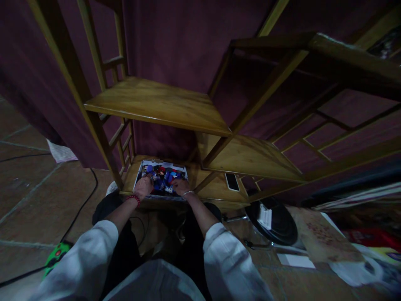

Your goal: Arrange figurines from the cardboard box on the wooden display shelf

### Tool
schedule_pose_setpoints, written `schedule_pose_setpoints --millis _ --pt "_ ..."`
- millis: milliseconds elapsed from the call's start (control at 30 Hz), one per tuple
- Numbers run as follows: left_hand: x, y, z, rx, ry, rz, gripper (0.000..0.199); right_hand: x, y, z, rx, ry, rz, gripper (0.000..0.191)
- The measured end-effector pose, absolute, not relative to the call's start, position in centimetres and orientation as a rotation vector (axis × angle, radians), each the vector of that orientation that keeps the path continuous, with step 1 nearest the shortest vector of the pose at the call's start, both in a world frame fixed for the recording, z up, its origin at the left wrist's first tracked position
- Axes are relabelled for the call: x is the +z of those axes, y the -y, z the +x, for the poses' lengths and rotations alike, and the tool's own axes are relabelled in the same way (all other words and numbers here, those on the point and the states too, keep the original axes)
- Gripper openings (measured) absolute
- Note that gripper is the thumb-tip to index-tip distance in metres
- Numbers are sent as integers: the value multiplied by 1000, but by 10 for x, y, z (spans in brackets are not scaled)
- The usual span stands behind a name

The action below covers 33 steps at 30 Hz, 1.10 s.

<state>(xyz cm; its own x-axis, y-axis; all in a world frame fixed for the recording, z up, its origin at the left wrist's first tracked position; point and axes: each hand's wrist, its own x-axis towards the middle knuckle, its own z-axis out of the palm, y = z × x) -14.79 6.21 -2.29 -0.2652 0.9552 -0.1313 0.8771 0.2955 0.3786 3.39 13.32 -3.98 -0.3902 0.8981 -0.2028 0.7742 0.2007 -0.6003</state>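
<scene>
A shallow white-edged box (pixel 185 170) sits on the lowest wooden shelf in front of me. It is filled with small blue, red and white toy-like figures (pixel 161 180), too dim and small to make out singly. My left hand (pixel 143 187), with a red bead bracelet at the wrist, reaches over the box's left side, fingers curled down among the figures. At the right side my right hand (pixel 181 187), wearing a thin pale bracelet, has its fingers bent together at the figures. What either hand's fingertips hold is too small to see.
A phone (pixel 232 182) lies on the same shelf to the right. Higher shelf boards (pixel 163 104) and slanting wooden posts overhang the box. On the floor are a black round stool (pixel 275 221), a green cable device (pixel 58 255), and cardboard (pixel 322 234) with plastic bags.
</scene>
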Motion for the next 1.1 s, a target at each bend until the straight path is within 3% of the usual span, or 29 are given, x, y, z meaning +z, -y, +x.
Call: schedule_pose_setpoints --millis 133,400,800,1100 --pt "-25 -64 -148 373 -2329 1585 39 -46 -129 36 962 2394 -1608 22" --pt "-21 -62 -147 275 -2234 1622 35 -36 -121 13 696 2711 -1269 48" --pt "-19 -67 -147 208 -2231 1629 36 -28 -123 15 665 2683 -1428 11" --pt "-21 -68 -146 256 -2264 1574 31 -40 -128 11 627 2846 -1345 28"
